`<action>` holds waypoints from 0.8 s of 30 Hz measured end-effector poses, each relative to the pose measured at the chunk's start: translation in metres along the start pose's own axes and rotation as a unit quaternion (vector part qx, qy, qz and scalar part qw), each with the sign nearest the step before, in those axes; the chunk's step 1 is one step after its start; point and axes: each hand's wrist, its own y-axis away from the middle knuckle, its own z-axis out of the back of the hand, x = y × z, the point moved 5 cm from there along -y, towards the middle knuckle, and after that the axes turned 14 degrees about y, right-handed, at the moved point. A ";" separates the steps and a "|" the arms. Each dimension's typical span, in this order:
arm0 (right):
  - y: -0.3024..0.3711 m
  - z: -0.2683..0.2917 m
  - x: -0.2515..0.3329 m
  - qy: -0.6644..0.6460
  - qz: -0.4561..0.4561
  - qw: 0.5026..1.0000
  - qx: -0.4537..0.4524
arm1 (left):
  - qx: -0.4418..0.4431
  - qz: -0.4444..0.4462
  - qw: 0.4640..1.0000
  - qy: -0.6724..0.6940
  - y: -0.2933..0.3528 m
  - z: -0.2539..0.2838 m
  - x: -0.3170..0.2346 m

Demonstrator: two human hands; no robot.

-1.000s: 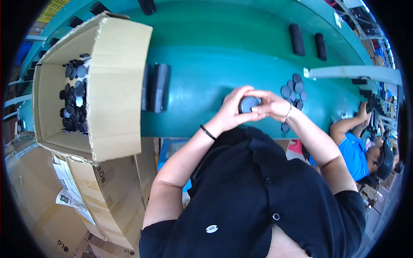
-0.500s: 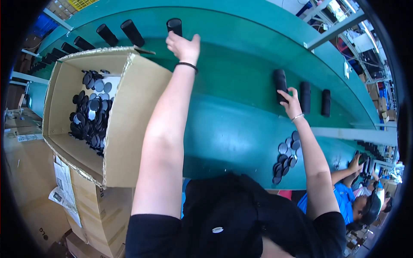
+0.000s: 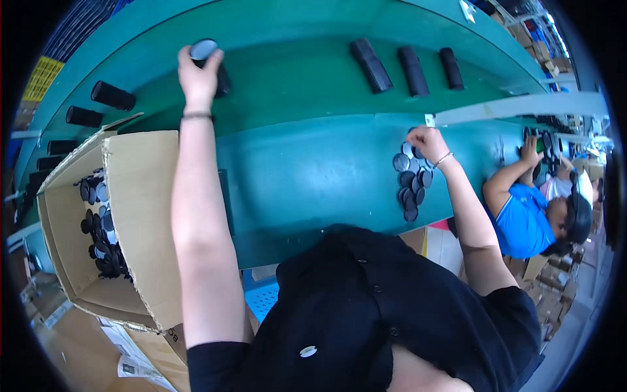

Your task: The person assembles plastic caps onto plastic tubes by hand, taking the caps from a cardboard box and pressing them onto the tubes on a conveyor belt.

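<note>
My left hand (image 3: 198,77) is closed round the upper end of a black cylinder (image 3: 223,83) on the green belt. A round grey disc (image 3: 204,49) shows at that end, between thumb and fingers; whether it is loose or part of the cylinder, I cannot tell. On the right, my right hand (image 3: 428,144) is at the top of a pile of black and grey discs (image 3: 409,179), fingers pinched together. A dark edge shows by the fingertips, probably a disc, though it is mostly hidden.
Three black cylinders stand right of centre on the belt (image 3: 294,72), among them a ribbed one (image 3: 371,65). Several more line the left, such as this cylinder (image 3: 113,96). An open cardboard box (image 3: 140,215) holds many discs. A co-worker in blue (image 3: 522,219) sits at right.
My right hand has let go of a cylinder and come down to the disc pile. My left hand, earlier open beside a cylinder, now grips one. The whole view has shifted.
</note>
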 end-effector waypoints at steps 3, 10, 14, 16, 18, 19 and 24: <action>0.028 -0.032 -0.006 0.005 -0.056 0.990 0.129 | 0.171 -0.007 0.981 0.094 0.101 -0.036 -0.040; 0.055 -0.072 -0.003 0.156 -0.018 0.972 -0.176 | 0.319 0.203 0.882 0.282 0.275 -0.031 -0.078; 0.061 -0.060 0.042 -0.067 0.008 0.981 -0.183 | 0.279 0.314 0.818 0.394 0.315 -0.033 -0.065; 0.069 -0.041 0.088 -0.103 0.030 0.980 -0.170 | 0.303 0.280 0.827 0.381 0.319 -0.037 -0.069; 0.077 -0.030 0.122 -0.138 0.047 0.977 -0.155 | 0.359 0.220 0.834 0.357 0.323 -0.043 -0.075; 0.081 -0.026 0.135 -0.157 0.062 0.974 -0.154 | 0.358 0.220 0.835 0.355 0.324 -0.045 -0.077; 0.083 -0.038 0.141 -0.396 0.079 0.913 -0.057 | 0.376 0.331 0.763 0.408 0.326 -0.046 -0.087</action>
